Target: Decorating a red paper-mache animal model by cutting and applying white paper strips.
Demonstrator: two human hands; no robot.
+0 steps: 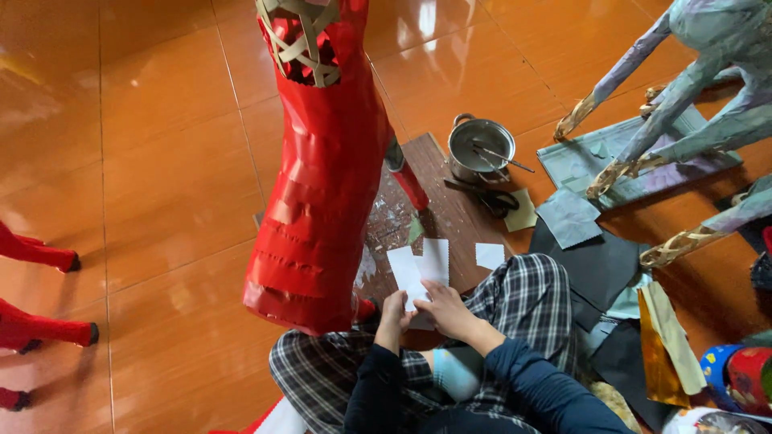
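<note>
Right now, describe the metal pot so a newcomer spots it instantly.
Start at the tall red paper-covered figure in the middle of the orange tiled floor. Right of it lies a dark wooden board; the pot sits at its far end. It is the only shiny round metal thing there, with sticks inside and black scissors just in front.

The person wears a long-sleeved dark navy top, its cuffs ending at the wrists of the bare left hand (393, 315) and right hand (447, 311), black-and-white plaid trousers (loose, wide-checked), and a pale blue sock.

glossy orange tiled floor (161, 161), pale grout lines, soft reflections
</note>
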